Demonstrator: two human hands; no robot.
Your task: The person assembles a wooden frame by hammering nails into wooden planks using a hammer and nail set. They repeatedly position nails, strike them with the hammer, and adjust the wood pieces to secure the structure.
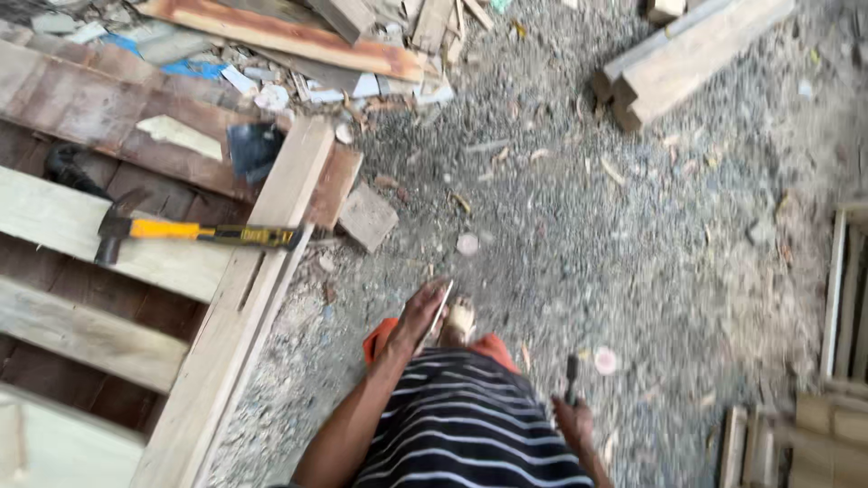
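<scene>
My left hand (pixel 418 316) is closed on a thin pale flat strip (pixel 438 314), held out over the gravel in front of my striped shirt. My right hand (pixel 573 421) hangs low at the right of my body and grips a small dark tool (pixel 571 375) that points upward. A claw hammer (pixel 194 233) with a yellow and black handle lies on the wooden pallet (pixel 90 334) to the left, apart from both hands. My foot in a sandal shows just beyond the left hand.
Long pale planks (pixel 244 298) run along the pallet's edge. A small wood block (pixel 366 217) lies on the gravel. Stacked beams (pixel 687 54) sit at the top right, scrap wood and debris at the top left, and wooden frames (pixel 841 298) at the right edge.
</scene>
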